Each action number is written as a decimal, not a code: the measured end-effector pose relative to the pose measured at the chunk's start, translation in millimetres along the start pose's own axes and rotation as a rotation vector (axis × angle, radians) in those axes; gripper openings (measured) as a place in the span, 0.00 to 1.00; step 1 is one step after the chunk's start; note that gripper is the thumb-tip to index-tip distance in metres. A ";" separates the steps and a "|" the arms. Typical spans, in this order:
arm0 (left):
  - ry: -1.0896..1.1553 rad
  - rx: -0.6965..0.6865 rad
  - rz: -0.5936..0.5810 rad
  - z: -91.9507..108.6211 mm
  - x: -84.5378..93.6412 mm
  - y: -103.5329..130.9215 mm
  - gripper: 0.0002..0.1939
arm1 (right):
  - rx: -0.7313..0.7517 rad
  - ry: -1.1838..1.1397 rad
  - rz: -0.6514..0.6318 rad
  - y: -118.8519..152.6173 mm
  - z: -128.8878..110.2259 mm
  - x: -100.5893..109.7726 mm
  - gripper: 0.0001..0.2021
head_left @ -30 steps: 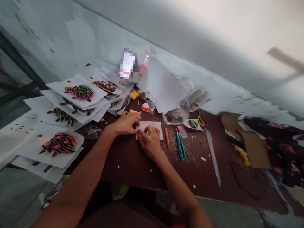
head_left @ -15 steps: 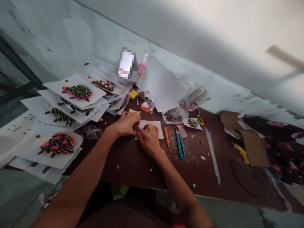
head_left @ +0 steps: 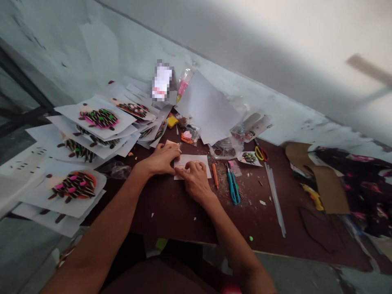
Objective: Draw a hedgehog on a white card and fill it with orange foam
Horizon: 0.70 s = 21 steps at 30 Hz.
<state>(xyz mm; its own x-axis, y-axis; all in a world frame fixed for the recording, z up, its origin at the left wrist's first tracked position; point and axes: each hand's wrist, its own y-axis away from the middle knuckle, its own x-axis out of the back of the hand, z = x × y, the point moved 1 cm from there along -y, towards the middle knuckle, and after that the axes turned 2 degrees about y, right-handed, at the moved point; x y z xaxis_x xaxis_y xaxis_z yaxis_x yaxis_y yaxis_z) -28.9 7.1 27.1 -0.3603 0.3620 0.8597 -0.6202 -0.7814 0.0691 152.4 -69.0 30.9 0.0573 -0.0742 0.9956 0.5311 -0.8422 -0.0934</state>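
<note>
A small white sheet of paper (head_left: 203, 161) lies on the dark brown table. My right hand (head_left: 196, 179) rests on it, fingers bent, the index fingertip on a pale pinkish patch at the sheet's left part. At the sheet's left edge is my left hand (head_left: 162, 159), curled, with a pale peach lump (head_left: 172, 143) at its fingertips, partly hidden by them. An orange marker-like tool (head_left: 215, 176) lies just right of the sheet, and beside it a teal-handled cutter (head_left: 233, 188).
Stacked papers with hedgehog figures (head_left: 98, 117) fill the left side. A phone (head_left: 162, 81) leans at the back near a large white sheet (head_left: 208, 106). Scissors (head_left: 261, 153), clear sticks (head_left: 275, 200), a yellow glue gun (head_left: 314, 197) and cardboard (head_left: 332, 188) lie to the right.
My right hand has shifted slightly right, and its fingers have moved apart from my left hand, uncovering the pinkish patch on the sheet. My left hand has hardly moved.
</note>
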 end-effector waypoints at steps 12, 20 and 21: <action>-0.011 0.048 -0.024 7.2 4.1 2.5 0.18 | -0.068 -0.009 0.040 6.1 -8.2 -2.4 0.15; -0.006 0.044 -0.006 5.6 1.4 1.7 0.19 | -0.114 -0.041 0.132 11.2 -0.5 -3.3 0.19; -0.007 0.042 -0.008 5.6 1.6 1.7 0.19 | -0.117 -0.037 0.123 10.1 -0.6 -3.8 0.19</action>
<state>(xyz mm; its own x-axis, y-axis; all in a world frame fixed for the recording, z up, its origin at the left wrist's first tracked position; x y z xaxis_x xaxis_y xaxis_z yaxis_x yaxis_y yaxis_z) -26.6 3.5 31.4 -0.3507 0.3645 0.8626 -0.5933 -0.7992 0.0965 157.1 -77.5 26.2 0.1482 -0.1621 0.9756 0.4163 -0.8846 -0.2102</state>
